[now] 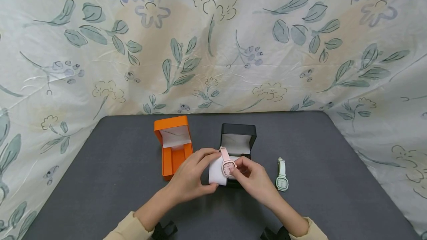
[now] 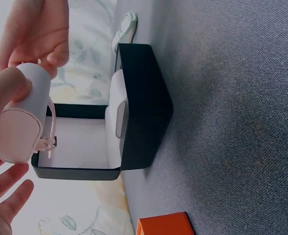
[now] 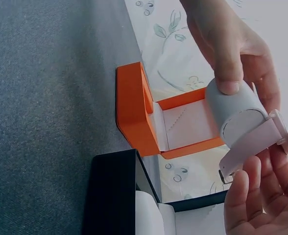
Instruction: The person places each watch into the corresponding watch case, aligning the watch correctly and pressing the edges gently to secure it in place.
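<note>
A white watch cushion [image 2: 34, 93] is gripped in my left hand [image 1: 193, 173], the thumb [image 3: 229, 73] on one side and the fingers on the other. At its right end, my right hand [image 1: 255, 180] pinches a pink wristwatch [image 1: 228, 166] near its square face. The pink strap [image 3: 254, 142] curves across the cushion's end, and its buckle end hangs loose. Just beneath both hands, a black watch box [image 1: 238, 129] stands with its lid up, white padding [image 2: 117, 112] inside it. The hands and cushion hide part of this box in the head view.
An orange watch box [image 1: 171, 123] stands lid up to the left of the black one. On the right lies a pale green wristwatch [image 1: 281, 177]. Everything sits on a grey tabletop [image 1: 333, 203], with a floral cloth [image 1: 213, 40] hanging behind.
</note>
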Tool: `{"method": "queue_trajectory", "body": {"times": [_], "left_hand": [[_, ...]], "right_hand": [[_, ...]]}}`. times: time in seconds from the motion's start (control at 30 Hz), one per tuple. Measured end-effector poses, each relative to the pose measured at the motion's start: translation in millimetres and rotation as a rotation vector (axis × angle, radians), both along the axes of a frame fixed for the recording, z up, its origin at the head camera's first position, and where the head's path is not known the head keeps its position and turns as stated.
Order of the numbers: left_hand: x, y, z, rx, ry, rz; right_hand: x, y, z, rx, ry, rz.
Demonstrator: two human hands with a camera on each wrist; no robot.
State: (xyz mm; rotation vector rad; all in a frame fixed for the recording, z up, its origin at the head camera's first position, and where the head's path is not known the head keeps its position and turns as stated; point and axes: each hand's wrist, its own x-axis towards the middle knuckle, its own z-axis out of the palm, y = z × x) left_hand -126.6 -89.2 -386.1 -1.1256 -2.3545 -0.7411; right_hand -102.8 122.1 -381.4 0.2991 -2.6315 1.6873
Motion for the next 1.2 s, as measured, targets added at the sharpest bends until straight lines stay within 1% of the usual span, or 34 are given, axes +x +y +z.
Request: {"method": "queue_trajectory", "body": {"times": [0.27,0.53,0.77,1.07,1.2], "left_hand": [[-1.8,0.1,-1.6,0.013,0.025,-0.001],[-1.0,-0.5,1.9,0.001,0.033,0.015],[-1.0,-1.3,2.2,-0.007,0.022,0.043],[-2.5,-4.3,1.5,0.007,0.033,0.065],[-3.3,-4.5,0.6,0.016,0.031,0.061]], "right_hand": [[-2.4,0.5,-4.7,0.006,0.022,0.007],[-3.6,0.0,-4.6,-0.027,0.022,0.07],[-2.6,-3.6,-5.1,-0.03,0.015,0.041],[-0.5,-4.5,-6.9,0.018,0.069,0.056],[-1.1,-5.2,-7.1,0.029,0.078,0.033]]}}
